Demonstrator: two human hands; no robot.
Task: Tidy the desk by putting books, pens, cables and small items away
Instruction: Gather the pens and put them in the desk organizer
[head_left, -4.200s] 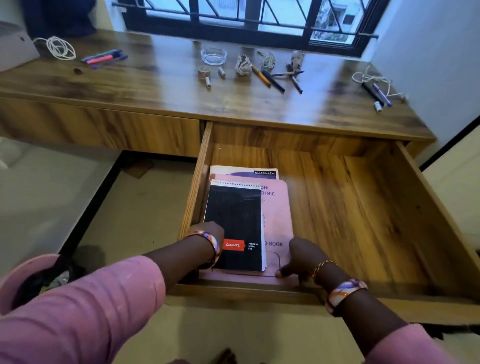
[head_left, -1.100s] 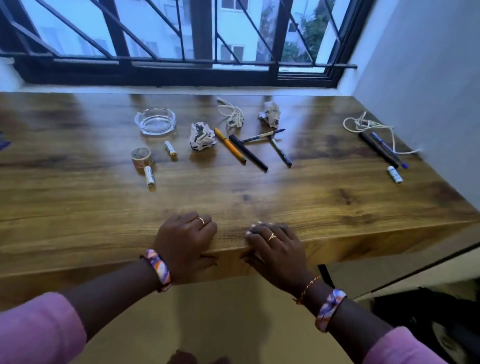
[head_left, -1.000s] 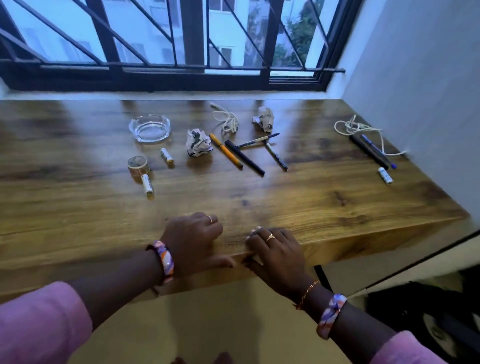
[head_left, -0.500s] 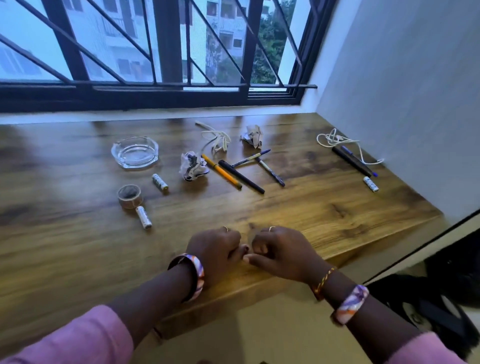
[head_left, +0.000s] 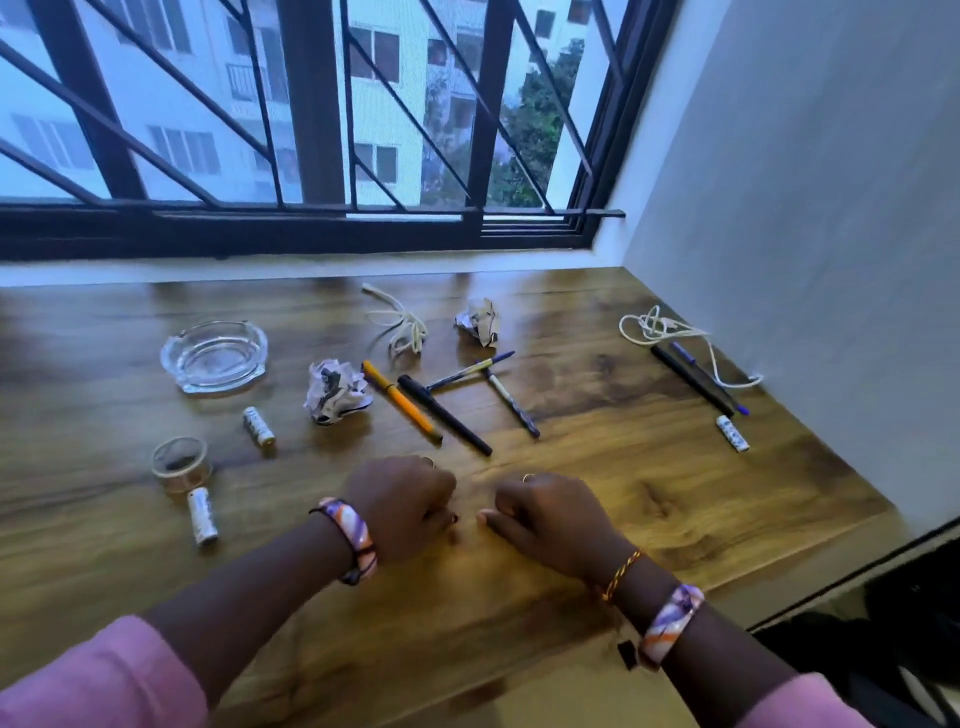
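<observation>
Wooden counter (head_left: 597, 467) under a barred dark-framed window (head_left: 311, 156). Landmark: clear glass ashtray (head_left: 214, 355).

Hands, two, both near the front edge of the counter, well in front of the ashtray and to its right. Left hand (head_left: 402, 506) curled into a loose fist, knuckles up, nothing visible in it. Right hand (head_left: 545, 514) likewise curled, thumb pointing toward the left hand, nothing visible in it. Small gap between the two. Striped bangle on each wrist; thin gold-and-red thread bracelet on the right wrist too. Pink sleeves.

Count of loose things:
- Pens near the middle, right of the ashtray: four. Yellow-orange pen (head_left: 401, 401), black pen (head_left: 444, 414) just beside it, blue-and-yellow pen (head_left: 470, 369), patterned dark pen (head_left: 511, 402) crossing under its end.
- Pens far right of the ashtray, by the wall: two, black (head_left: 691, 379) and blue (head_left: 684, 353), side by side.
- Crumpled paper balls: two. One (head_left: 335, 391) just right of the ashtray, one (head_left: 479, 322) further right, toward the window.
- Cream cords: two. Small bundle (head_left: 400, 325) between the paper balls, loose coil (head_left: 657, 327) far right.
- Small white batteries: three. One (head_left: 258, 426) just in front of the ashtray, one (head_left: 202, 517) further front, one (head_left: 732, 433) far right.
- Clear tape roll (head_left: 181, 462): one, in front of the ashtray, touching the second battery.
</observation>
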